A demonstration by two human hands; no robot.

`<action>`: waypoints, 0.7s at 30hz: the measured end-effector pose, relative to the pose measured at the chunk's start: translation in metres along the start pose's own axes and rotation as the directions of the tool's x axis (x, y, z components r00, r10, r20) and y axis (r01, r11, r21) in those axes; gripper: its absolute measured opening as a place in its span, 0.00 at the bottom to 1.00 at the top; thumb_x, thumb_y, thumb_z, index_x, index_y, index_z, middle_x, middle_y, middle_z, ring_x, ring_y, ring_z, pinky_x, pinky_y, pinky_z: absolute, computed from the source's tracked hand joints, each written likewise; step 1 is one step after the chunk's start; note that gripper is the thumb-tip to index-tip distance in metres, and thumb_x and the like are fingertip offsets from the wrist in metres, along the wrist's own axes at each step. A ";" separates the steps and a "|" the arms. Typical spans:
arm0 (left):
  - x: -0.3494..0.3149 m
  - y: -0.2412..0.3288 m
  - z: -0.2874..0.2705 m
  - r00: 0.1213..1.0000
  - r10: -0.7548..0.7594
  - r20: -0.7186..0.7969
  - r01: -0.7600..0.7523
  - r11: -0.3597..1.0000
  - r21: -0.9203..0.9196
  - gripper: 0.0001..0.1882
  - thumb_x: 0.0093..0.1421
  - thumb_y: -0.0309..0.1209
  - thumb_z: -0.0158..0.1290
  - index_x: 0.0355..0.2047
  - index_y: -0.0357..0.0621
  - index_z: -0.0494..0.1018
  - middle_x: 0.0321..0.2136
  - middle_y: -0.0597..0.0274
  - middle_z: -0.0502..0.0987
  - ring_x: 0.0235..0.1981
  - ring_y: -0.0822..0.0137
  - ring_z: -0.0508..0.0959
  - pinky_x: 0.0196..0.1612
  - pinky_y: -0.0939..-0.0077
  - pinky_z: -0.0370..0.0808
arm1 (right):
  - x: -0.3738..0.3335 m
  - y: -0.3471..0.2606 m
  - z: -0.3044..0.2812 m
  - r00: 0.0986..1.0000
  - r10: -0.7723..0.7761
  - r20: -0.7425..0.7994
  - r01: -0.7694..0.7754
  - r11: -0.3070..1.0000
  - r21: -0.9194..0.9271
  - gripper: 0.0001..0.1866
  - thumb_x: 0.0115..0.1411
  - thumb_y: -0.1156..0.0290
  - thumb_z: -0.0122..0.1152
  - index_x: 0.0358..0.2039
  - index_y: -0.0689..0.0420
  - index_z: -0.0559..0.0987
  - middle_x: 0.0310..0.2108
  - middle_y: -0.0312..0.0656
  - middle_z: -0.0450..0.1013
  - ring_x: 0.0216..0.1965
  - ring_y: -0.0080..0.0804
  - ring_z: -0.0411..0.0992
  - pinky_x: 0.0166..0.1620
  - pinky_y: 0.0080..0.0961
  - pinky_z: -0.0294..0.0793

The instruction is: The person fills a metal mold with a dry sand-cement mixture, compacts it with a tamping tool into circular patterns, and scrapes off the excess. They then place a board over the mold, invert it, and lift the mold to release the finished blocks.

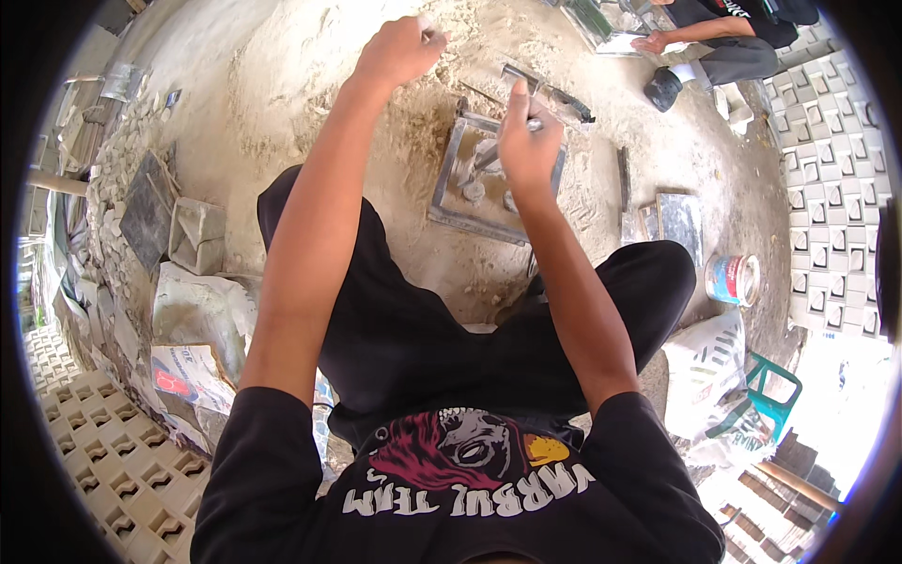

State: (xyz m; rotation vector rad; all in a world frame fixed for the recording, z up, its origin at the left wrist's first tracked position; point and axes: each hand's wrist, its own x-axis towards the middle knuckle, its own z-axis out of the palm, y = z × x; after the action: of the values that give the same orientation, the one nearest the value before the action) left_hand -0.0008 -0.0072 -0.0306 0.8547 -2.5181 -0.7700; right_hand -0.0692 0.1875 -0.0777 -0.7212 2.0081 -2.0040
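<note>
My left hand is raised over the pale, powdery ground at the top, its fingers curled closed. What it holds, if anything, cannot be made out. Gripped in my right hand is a grey metal tool, slightly blurred, with the thumb pointing up along it. Below that tool lies a square metal mould with a dark frame and grey-beige material and round shapes inside. Just beyond the right hand, a dark bar rests on the ground. Both forearms reach forward between my spread knees.
At the upper right a co-worker's hand touches another mould. A paint can, a white sack and a green plastic stool are on the right. Leftward stand a square block, a torn bag and stacked vent blocks.
</note>
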 end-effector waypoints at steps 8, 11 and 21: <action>0.002 0.007 -0.007 0.998 -0.043 0.052 0.046 0.998 -0.051 0.21 0.59 0.48 0.52 0.39 0.44 0.79 0.27 0.55 0.80 0.29 0.60 0.80 0.37 0.64 0.75 | -0.025 -0.017 0.008 0.997 -0.034 0.066 0.040 0.995 -0.094 0.28 0.67 0.57 0.52 0.13 0.61 0.68 0.12 0.31 0.61 0.17 0.17 0.56 0.23 0.22 0.57; -0.002 0.008 -0.008 1.000 -0.020 0.022 0.021 0.999 -0.050 0.20 0.59 0.48 0.52 0.38 0.44 0.79 0.26 0.55 0.80 0.29 0.59 0.80 0.37 0.64 0.75 | -0.020 -0.017 0.018 0.991 -0.022 0.129 0.045 0.984 -0.175 0.27 0.67 0.60 0.51 0.14 0.63 0.68 0.11 0.34 0.60 0.19 0.20 0.54 0.24 0.26 0.57; -0.001 -0.002 -0.015 0.999 -0.042 0.008 0.042 0.997 -0.066 0.21 0.58 0.49 0.52 0.39 0.44 0.78 0.25 0.56 0.80 0.28 0.58 0.80 0.37 0.63 0.76 | -0.032 -0.025 0.031 0.995 -0.090 0.034 0.094 0.987 -0.128 0.27 0.67 0.57 0.51 0.13 0.58 0.69 0.11 0.29 0.59 0.18 0.16 0.54 0.23 0.25 0.54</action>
State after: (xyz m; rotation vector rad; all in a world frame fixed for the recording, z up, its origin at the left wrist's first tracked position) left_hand 0.0083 -0.0135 -0.0197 0.8864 -2.4727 -0.8660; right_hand -0.0223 0.1763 -0.0602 -0.8798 2.1407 -1.9143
